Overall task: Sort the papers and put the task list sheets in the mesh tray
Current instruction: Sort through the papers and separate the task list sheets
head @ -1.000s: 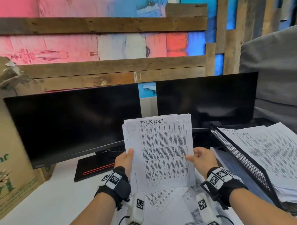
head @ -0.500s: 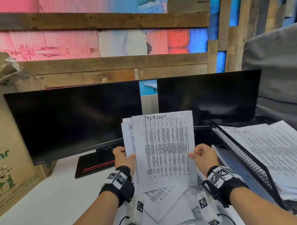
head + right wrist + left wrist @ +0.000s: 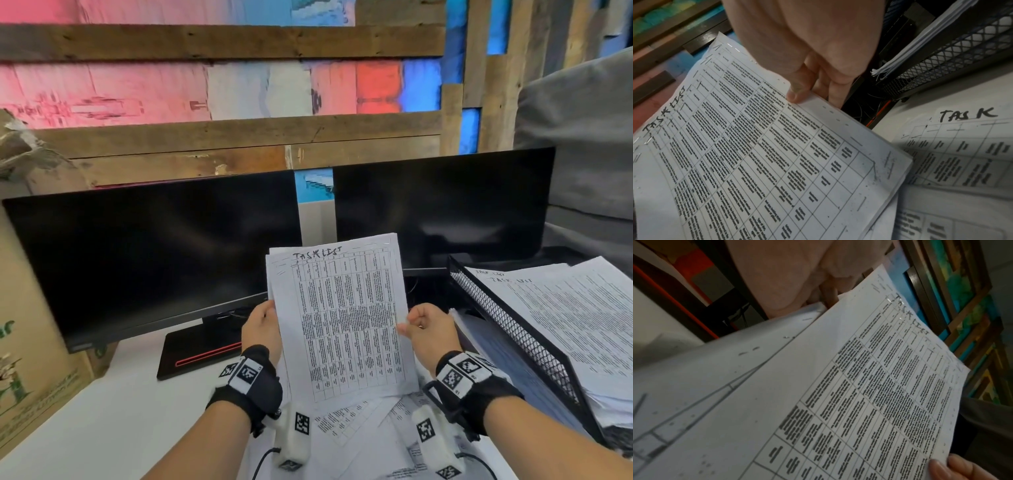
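Note:
I hold a small stack of printed papers upright over the desk. The front one is a task list sheet [image 3: 346,325] with a table and "TASK LIST" handwritten on top. My right hand [image 3: 423,323] pinches its right edge, thumb on the face [image 3: 797,92]. My left hand [image 3: 262,327] grips the rear sheets [image 3: 705,378] at their left edge, its fingers hidden behind the paper. The black mesh tray [image 3: 507,329] stands to the right, holding a pile of task list sheets [image 3: 565,308].
More loose printed papers [image 3: 359,421] lie on the white desk under my hands, one headed "TASK" [image 3: 966,113]. Two dark monitors [image 3: 154,257] [image 3: 445,205] stand close behind. A cardboard box [image 3: 27,359] is at the left, and a grey fabric surface rises at the right.
The front task list sheet has slid to the right off the rear sheets. My left thumb has left its face and now holds only the sheets behind.

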`<state>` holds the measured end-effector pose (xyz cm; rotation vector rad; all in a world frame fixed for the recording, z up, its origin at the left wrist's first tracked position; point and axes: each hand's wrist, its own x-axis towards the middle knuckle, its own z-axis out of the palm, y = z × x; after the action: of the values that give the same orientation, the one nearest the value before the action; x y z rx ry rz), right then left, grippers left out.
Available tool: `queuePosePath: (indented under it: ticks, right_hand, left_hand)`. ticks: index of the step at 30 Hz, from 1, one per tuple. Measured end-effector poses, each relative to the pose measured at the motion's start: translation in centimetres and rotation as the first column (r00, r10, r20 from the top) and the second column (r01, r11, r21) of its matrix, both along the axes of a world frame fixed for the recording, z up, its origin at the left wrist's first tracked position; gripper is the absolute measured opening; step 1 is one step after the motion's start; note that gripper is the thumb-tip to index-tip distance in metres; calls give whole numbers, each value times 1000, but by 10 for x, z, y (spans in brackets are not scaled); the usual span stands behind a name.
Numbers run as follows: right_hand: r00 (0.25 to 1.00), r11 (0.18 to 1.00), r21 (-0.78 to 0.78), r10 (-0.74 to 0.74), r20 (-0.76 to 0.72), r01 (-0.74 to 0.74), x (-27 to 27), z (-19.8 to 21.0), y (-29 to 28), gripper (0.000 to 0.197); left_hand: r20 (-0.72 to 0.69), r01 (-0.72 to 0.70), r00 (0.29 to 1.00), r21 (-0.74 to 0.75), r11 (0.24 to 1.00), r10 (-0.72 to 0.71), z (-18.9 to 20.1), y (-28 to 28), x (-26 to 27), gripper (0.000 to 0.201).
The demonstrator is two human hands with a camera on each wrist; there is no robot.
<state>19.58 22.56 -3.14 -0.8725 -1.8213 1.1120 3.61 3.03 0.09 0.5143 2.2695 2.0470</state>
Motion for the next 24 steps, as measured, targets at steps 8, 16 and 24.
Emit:
queuePosePath:
  ticks: [8,16,24]
  right_hand:
    - [998,997,-61,35,-52,-38,-3,-2,-2,21]
    - [984,993,-65,89,-157,-100,0,9,-11,18]
    - [965,986,-5,163,-207,-167,1,36,-20,53]
  left_hand:
    - [12,63,998,-13,998,-63,-2,-3,-1,21]
    - [66,6,998,81,997,-11,-4,1,2,21]
    - [72,17,997,92,996,-24,-2,4,8,27]
